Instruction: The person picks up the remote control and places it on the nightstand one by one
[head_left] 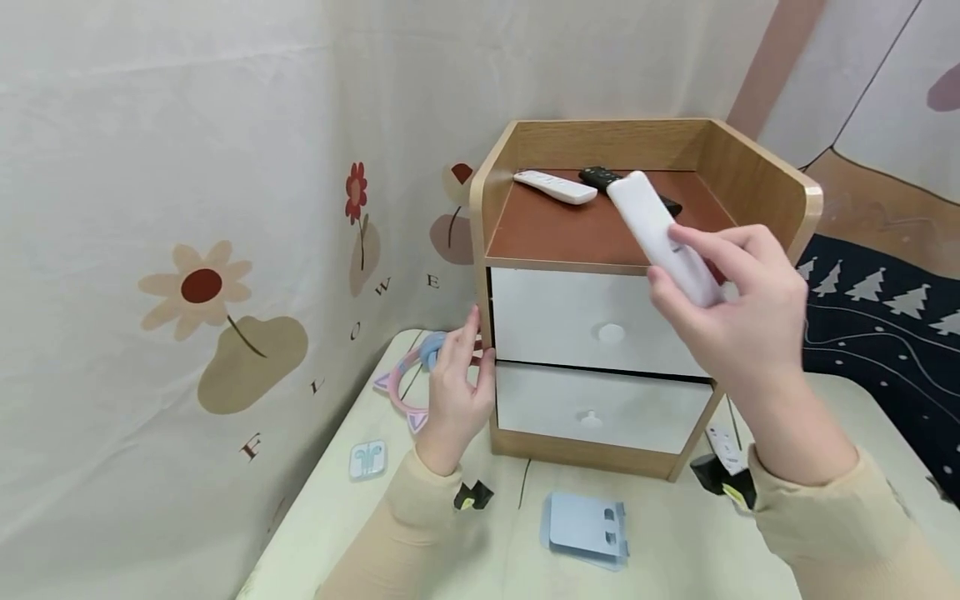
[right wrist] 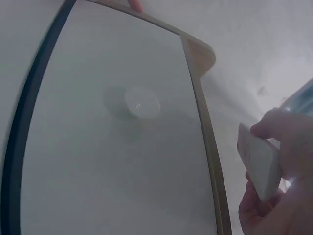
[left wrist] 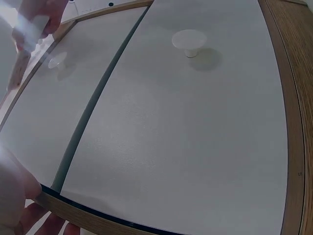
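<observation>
My right hand (head_left: 742,308) holds a white remote control (head_left: 660,233) between thumb and fingers, raised in front of the cabinet's open top; its smooth back faces the head camera. In the right wrist view the same remote (right wrist: 259,161) shows beside the upper drawer. My left hand (head_left: 456,392) rests against the left side of the small wooden cabinet (head_left: 592,462), fingers extended along the panel and thumb at its front edge. Both white drawers, the upper (head_left: 547,317) and the lower (head_left: 540,400), are closed. On the brown top shelf (head_left: 555,233) lie another white remote (head_left: 557,187) and dark remotes (head_left: 600,177), partly hidden.
Left of the cabinet lie a pink cat-ear headband (head_left: 405,398) and boxed earphones (head_left: 367,459). A light blue flat case (head_left: 587,525) lies in front. Another white remote (head_left: 724,450) is at the right, partly behind my right wrist. Patterned curtain (head_left: 187,125) hangs behind.
</observation>
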Available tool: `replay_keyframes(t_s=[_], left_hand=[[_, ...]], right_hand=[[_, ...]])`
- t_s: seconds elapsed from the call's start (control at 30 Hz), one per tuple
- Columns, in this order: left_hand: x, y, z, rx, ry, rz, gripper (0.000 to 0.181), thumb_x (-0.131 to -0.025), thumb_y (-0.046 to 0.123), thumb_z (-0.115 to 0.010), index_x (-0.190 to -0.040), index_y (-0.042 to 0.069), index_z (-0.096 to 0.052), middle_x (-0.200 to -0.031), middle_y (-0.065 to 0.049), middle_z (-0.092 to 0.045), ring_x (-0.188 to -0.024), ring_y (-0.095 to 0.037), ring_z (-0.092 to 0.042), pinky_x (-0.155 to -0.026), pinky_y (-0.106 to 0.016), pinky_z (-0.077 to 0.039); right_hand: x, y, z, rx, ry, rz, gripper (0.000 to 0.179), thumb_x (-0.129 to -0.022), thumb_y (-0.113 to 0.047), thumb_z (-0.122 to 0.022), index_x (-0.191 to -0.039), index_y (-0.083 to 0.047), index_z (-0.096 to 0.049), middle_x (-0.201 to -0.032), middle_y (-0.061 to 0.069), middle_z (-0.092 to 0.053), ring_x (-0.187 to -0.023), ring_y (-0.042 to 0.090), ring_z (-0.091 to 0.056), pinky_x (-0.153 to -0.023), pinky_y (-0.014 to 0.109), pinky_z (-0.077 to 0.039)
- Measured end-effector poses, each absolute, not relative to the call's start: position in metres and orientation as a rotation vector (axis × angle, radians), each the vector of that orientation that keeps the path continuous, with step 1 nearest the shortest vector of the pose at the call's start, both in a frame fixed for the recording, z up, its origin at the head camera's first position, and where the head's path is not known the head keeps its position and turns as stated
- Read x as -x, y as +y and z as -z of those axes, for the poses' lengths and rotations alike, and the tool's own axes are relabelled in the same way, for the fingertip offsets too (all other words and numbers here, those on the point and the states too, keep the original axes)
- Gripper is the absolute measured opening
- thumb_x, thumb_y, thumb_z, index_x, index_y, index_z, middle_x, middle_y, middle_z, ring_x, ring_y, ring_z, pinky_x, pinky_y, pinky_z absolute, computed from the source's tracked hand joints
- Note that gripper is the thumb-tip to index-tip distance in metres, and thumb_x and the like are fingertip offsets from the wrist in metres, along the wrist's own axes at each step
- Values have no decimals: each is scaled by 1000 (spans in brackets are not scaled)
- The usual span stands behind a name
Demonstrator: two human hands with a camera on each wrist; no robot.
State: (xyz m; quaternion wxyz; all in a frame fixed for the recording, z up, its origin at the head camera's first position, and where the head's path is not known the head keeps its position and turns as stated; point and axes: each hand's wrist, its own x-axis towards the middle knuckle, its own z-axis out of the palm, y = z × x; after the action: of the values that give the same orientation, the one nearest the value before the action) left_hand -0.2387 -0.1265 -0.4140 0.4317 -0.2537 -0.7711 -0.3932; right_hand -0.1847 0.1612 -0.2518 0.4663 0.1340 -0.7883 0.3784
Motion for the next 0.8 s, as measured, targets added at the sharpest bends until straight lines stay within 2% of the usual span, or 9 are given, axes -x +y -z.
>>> replay_keyframes(t_s=[0.1,0.17,0.3,0.43,0.63,0.8], left_hand=[[239,-126,415,626,-1918,973,68,-103,-5,-66,-167,0,-43,-122,-25,-66,-100,-32,-70,-81,-37,-70],[239,-126,415,625,-1915,966,68,-103,-4,-66,-166,0,-44,-121,-25,-67,-99,-32,-70,-81,-37,-70],[239,-126,416,627,-1914,956,68,-102,-4,-67,-166,0,-44,-121,-25,-66,-98,-32,-70,-79,-37,-70],[240,-126,417,621,-1916,955,68,-103,-4,-67,-166,1,-44,-121,-24,-67,-96,-31,-71,-79,-37,-70],[240,-125,417,621,-1921,970,67,-103,-4,-66,-167,1,-43,-122,-23,-67,-95,-29,-71,-78,-38,-70],[239,-124,415,619,-1926,985,67,-104,-4,-66,-167,1,-43,-124,-24,-67,-97,-30,-71,-80,-38,-70]], right_hand=[[195,151,244,-347,-2021,-930,40,-90,-18,-85,-129,-15,-83,-110,9,-68,-100,4,-53,-74,13,-40],[200,145,239,-350,-2085,-915,40,-92,-20,-83,-131,-16,-83,-113,16,-67,-98,11,-54,-74,19,-40],[212,133,227,-349,-2203,-861,40,-94,-24,-79,-133,-16,-82,-112,16,-66,-96,25,-59,-75,30,-42],[222,120,215,-359,-2316,-841,41,-96,-27,-75,-135,-16,-80,-114,17,-64,-99,33,-60,-76,39,-45],[234,103,203,-350,-2488,-785,45,-97,-31,-69,-139,-16,-78,-123,17,-63,-109,36,-59,-85,47,-51],[247,93,195,-412,-2559,-670,45,-97,-28,-65,-138,-12,-78,-126,21,-67,-112,37,-61,-93,52,-53]])
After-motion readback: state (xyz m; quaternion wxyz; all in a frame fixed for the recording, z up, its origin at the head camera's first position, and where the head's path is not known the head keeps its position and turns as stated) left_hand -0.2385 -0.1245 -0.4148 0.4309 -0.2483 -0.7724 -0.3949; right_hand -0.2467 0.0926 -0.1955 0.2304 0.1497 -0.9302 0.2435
